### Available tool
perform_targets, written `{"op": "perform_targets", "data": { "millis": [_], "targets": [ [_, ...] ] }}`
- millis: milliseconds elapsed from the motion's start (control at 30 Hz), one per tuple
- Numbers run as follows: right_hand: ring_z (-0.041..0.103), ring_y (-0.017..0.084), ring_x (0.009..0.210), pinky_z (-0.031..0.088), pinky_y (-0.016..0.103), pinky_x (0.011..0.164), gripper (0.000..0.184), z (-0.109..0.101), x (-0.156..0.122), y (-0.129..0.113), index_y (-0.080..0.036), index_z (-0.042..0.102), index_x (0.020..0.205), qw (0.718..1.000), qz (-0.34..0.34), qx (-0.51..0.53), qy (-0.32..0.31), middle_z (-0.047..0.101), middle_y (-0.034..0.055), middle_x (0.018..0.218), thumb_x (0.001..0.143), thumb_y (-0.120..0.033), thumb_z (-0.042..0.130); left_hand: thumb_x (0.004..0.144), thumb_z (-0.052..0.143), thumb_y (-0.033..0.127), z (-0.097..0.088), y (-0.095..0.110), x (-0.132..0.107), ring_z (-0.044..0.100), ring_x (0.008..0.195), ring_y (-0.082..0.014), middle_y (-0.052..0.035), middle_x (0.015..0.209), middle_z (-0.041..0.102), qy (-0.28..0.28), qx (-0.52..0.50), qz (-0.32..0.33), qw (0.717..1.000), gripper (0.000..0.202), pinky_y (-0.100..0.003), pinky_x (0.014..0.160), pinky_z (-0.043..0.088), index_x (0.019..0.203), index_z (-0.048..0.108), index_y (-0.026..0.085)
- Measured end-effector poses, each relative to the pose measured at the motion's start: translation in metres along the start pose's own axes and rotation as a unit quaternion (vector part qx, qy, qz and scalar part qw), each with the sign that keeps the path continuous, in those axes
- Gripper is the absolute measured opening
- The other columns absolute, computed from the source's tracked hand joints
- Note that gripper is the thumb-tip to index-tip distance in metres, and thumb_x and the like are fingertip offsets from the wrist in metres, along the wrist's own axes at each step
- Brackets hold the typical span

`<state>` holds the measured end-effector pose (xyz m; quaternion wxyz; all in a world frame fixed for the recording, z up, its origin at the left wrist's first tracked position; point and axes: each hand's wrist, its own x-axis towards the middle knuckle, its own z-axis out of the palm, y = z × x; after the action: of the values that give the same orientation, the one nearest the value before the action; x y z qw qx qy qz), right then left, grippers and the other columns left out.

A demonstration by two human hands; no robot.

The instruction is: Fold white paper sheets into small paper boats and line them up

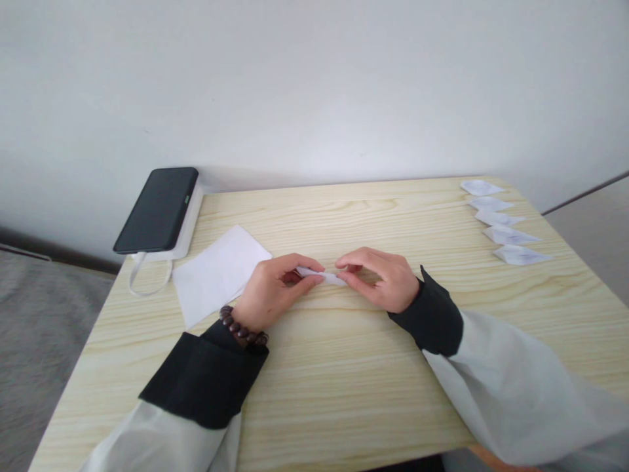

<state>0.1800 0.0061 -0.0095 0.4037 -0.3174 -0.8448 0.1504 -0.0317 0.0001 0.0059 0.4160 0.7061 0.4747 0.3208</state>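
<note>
A small folded piece of white paper (330, 278) is held between my two hands above the middle of the wooden table. My left hand (275, 288), with a dark bead bracelet at the wrist, pinches its left end between thumb and fingers. At the right end, my right hand (381, 275) grips the paper between thumb and fingertips. Part of the folded paper is hidden behind the left fingers. White paper sheets (216, 272) lie flat on the table just left of my left hand.
Several folded white paper shapes (521, 254) stand in a column at the table's right side. A black power bank or phone (156, 210) rests on a white box (194, 226) at back left, with a white cable (142, 292) looping down. Behind the table (344, 380) rises a white wall.
</note>
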Motion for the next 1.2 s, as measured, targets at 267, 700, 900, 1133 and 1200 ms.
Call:
{"op": "perform_targets", "data": {
  "millis": [267, 700, 900, 1133, 1200],
  "targets": [
    [0.065, 0.014, 0.082, 0.054, 0.027, 0.076, 0.019, 0.002, 0.0, 0.001, -0.018, 0.06, 0.089, 0.999, -0.025, 0.028, -0.029, 0.069, 0.0061, 0.088, 0.08, -0.006, 0.049, 0.081, 0.061, 0.028, 0.001, 0.004, -0.001, 0.063, 0.064, -0.0114, -0.0013, 0.078, 0.071, 0.041, 0.098, 0.057, 0.993, 0.013, -0.021, 0.062, 0.05, 0.083, 0.068, 0.017],
    [0.062, 0.016, 0.075, 0.05, 0.03, 0.073, 0.017, 0.001, -0.001, 0.001, -0.019, 0.061, 0.081, 0.996, -0.033, -0.065, -0.045, 0.069, 0.0044, 0.084, 0.075, -0.008, 0.049, 0.083, 0.057, 0.018, 0.0, -0.005, -0.001, 0.065, 0.082, -0.0143, -0.0035, 0.089, 0.071, 0.008, 0.123, 0.122, 0.985, 0.01, -0.025, 0.075, 0.051, 0.085, 0.067, 0.018],
    [0.057, 0.017, 0.071, 0.046, 0.031, 0.07, 0.009, 0.001, 0.0, -0.005, -0.019, 0.062, 0.079, 0.987, -0.031, -0.14, -0.075, 0.067, 0.0034, 0.077, 0.075, -0.014, 0.054, 0.083, 0.058, 0.022, -0.001, 0.001, 0.0, 0.064, 0.086, -0.0165, -0.0062, 0.092, 0.071, -0.015, 0.148, 0.162, 0.976, 0.012, -0.029, 0.082, 0.051, 0.087, 0.068, 0.017],
    [0.055, 0.017, 0.073, 0.044, 0.031, 0.072, 0.012, 0.001, -0.001, -0.007, -0.019, 0.061, 0.081, 0.986, -0.005, -0.147, -0.082, 0.066, 0.0046, 0.078, 0.085, -0.021, 0.05, 0.081, 0.06, 0.021, 0.004, 0.0, -0.001, 0.063, 0.09, -0.0173, -0.0058, 0.095, 0.07, 0.001, 0.168, 0.155, 0.974, 0.013, -0.03, 0.084, 0.051, 0.092, 0.067, 0.018],
    [0.055, 0.018, 0.074, 0.043, 0.031, 0.072, 0.01, 0.003, -0.001, -0.009, -0.018, 0.061, 0.08, 0.984, 0.001, -0.16, -0.081, 0.065, 0.0047, 0.078, 0.084, -0.023, 0.052, 0.08, 0.06, 0.019, 0.006, 0.001, -0.002, 0.062, 0.092, -0.0178, -0.006, 0.097, 0.068, 0.0, 0.182, 0.153, 0.971, 0.016, -0.031, 0.085, 0.05, 0.095, 0.066, 0.018]
  ]
}}
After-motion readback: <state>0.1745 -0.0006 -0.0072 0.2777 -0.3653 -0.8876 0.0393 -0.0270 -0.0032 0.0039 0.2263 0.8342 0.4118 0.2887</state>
